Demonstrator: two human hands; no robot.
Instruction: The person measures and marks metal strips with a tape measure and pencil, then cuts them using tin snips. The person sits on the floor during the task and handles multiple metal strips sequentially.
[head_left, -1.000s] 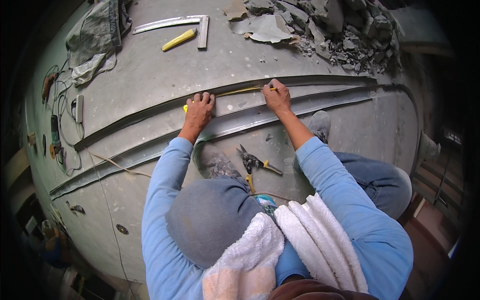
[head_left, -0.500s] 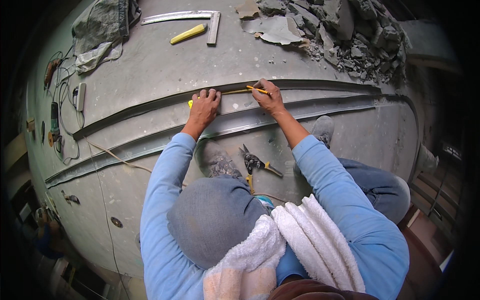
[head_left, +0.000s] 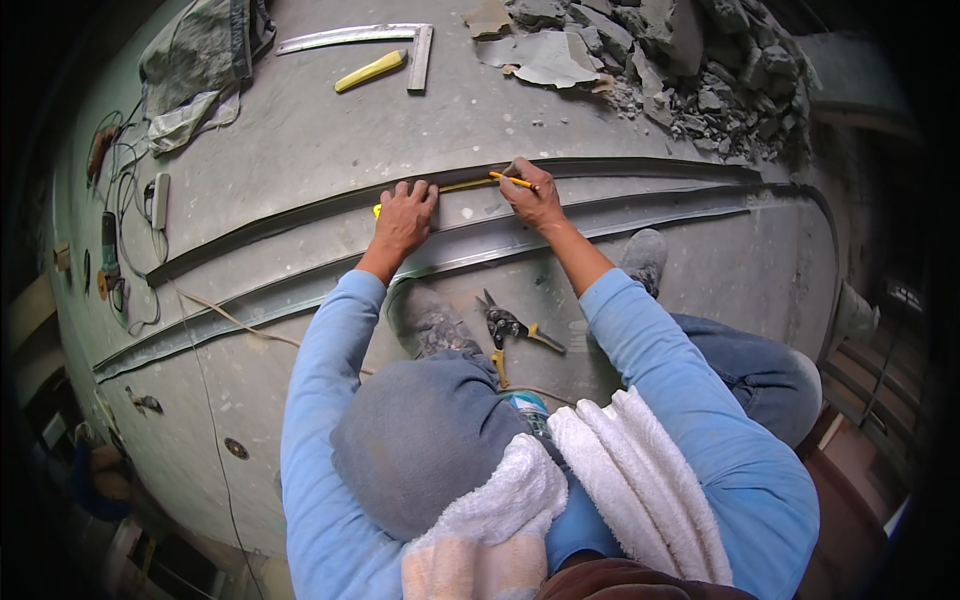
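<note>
- A person crouched on a concrete floor [head_left: 300, 140] works along a long metal channel [head_left: 640, 170] lying across it; the right hand [head_left: 535, 200] pinches an orange pencil [head_left: 512, 180], tip down at the channel's near edge.
- A second ago that hand sat flat on the metal with no pencil showing clearly; it now looks set for marking.
- The left hand [head_left: 405, 215] has barely moved: fingers spread, palm pressing a yellow tape measure [head_left: 462, 186] against the channel, its blade running toward the right hand.
- Both forearms reach forward in blue sleeves, wrists low, hands near each other.
- A second channel [head_left: 650, 212] lies just nearer the body; whether the tape's end is hooked on anything is too small to tell.
- Behind the wrists, tin snips [head_left: 510, 325] rest by a shoe [head_left: 428, 320].
- Beyond the hands: a steel square [head_left: 400, 40], a yellow-handled knife [head_left: 370, 70], rubble [head_left: 690, 60].
</note>
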